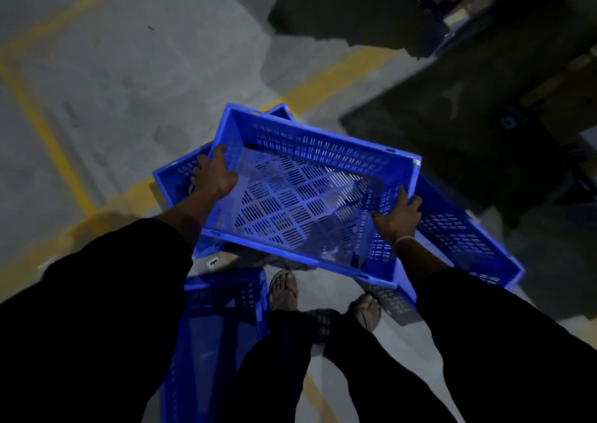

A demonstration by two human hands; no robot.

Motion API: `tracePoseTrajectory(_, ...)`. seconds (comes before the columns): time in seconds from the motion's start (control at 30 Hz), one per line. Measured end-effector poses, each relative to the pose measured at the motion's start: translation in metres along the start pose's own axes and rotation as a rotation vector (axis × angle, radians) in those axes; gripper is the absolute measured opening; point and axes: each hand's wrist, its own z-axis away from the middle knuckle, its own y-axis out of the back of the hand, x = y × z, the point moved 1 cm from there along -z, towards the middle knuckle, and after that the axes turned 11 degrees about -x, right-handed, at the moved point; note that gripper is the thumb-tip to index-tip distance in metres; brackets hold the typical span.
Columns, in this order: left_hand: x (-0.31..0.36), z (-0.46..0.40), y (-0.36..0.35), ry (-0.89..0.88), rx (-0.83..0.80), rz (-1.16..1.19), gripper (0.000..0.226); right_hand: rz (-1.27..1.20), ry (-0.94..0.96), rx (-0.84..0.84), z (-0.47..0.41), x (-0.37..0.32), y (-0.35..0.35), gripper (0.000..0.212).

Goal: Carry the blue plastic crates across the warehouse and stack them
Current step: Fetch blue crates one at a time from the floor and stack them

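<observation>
While it hangs tilted above the concrete floor, a blue perforated crate is held by both hands at its two short ends. The left hand is curled over the rim of the left end wall, fingers wrapped on the outside and the thumb laid inside the crate. The right hand is closed on the right end wall, its fingers hooked over the rim and a pale band seen at the wrist. So the crate lies between the two grips, its open top turned toward the camera and its slotted bottom seen through.

Beneath and behind the held crate, a second blue crate is seen at the left, partly hidden by the left hand. A third blue crate lies to the right, under the right forearm, and a fourth is seen lower down beside the left leg. Whether the held crate touches any of them cannot be told.

Two sandalled feet are planted on the floor just below the held crate. Yellow painted lines are marked across the floor, and dark cartons are seen at the upper right.
</observation>
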Motion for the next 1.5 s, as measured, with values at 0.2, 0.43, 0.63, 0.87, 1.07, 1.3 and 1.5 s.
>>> tracePoseTrajectory(0.2,0.022,0.061,0.039,-0.095,-0.03,0.01,0.069,-0.027,-0.045,0.01,0.058,-0.012,0.071,0.099)
tracePoseTrajectory(0.43,0.065,0.195,0.125,-0.347,-0.018,-0.085,0.074,-0.038,0.008,0.085,0.161,0.0,0.182,0.088)
tracePoseTrajectory(0.63,0.095,0.306,0.19,-0.648,-0.01,-0.202,0.077,-0.156,0.007,0.183,0.285,0.021,0.271,0.085)
tracePoseTrajectory(0.87,0.144,0.377,0.192,-0.878,-0.002,-0.396,0.069,-0.228,-0.027,0.332,0.379,0.08,0.301,0.076)
tracePoseTrajectory(1.07,0.184,0.419,0.141,-1.011,-0.033,-0.438,0.073,-0.197,-0.119,0.434,0.435,0.158,0.304,0.075)
tracePoseTrajectory(1.3,0.251,0.504,0.058,-1.163,-0.134,-0.518,0.07,-0.272,-0.209,0.588,0.52,0.282,0.301,0.071)
tracePoseTrajectory(1.5,0.313,0.601,-0.035,-1.315,-0.235,-0.58,0.067,-0.46,-0.319,0.703,0.602,0.387,0.291,0.072)
